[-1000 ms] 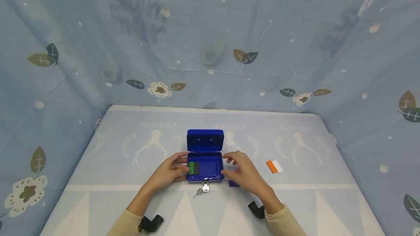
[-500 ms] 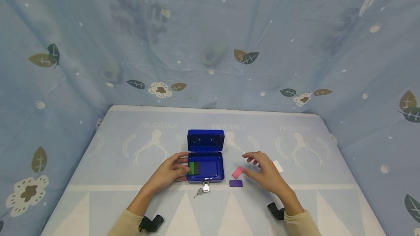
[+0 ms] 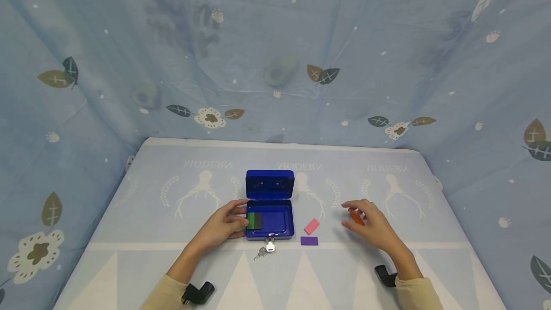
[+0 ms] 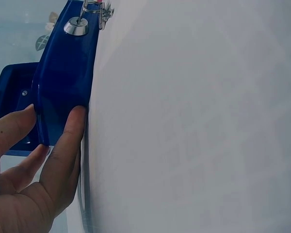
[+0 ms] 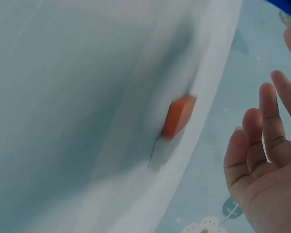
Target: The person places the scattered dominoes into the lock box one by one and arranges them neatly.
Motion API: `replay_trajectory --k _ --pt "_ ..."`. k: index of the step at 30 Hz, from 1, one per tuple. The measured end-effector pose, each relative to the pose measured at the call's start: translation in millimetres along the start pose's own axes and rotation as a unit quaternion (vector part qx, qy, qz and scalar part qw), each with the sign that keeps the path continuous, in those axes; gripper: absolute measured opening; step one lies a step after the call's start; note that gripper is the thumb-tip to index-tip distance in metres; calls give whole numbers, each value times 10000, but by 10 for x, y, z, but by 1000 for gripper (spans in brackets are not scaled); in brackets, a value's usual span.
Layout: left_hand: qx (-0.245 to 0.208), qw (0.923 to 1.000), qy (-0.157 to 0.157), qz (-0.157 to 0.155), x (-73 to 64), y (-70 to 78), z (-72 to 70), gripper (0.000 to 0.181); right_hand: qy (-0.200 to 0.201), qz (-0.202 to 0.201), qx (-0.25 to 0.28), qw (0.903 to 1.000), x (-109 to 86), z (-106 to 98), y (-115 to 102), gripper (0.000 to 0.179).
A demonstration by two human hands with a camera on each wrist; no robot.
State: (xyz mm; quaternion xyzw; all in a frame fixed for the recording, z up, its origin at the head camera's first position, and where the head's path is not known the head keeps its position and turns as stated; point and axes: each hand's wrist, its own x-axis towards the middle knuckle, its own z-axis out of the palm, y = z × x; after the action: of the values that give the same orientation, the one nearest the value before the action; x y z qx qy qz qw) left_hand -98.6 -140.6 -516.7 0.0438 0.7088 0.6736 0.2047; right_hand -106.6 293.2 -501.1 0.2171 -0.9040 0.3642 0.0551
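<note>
An open blue cash box (image 3: 277,214) stands on the table with its lid (image 3: 269,184) raised. Inside, along its left wall, lie a green block (image 3: 251,221) and a dark block (image 3: 258,221), flat and domino-like. My left hand (image 3: 225,222) rests its fingertips on the box's left side and rim. Over at the right, my right hand (image 3: 372,221) hovers with loosely curved fingers spread from the thumb. Below it an orange block (image 5: 179,116) lies end to end with a white block (image 5: 160,153); in the head view the hand hides the white one.
Between the box and my right hand lie a pink block (image 3: 312,226) and a purple block (image 3: 309,240). A silver lock (image 3: 270,245) with keys (image 3: 260,253) sits at the box's front. Patterned cloth (image 3: 275,61) hangs behind the table.
My right hand has moved right from beside the box to over the orange block, uncovering the pink and purple blocks. My left hand has stayed at the box.
</note>
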Motion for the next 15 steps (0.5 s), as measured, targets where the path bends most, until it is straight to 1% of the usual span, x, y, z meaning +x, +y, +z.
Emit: replay_trajectory --k 4,11,15 --pt "-21 10000 -17 1 3 -2 -2 61 -77 35 30 10000 -11 -82 109 40" --pt "-31 10000 -15 -15 4 -3 -2 61 -373 -2 144 9992 -27 -201 338 38" --pt "-64 10000 -26 -28 1 0 -2 61 -555 -53 348 9978 -46 -236 449 39"
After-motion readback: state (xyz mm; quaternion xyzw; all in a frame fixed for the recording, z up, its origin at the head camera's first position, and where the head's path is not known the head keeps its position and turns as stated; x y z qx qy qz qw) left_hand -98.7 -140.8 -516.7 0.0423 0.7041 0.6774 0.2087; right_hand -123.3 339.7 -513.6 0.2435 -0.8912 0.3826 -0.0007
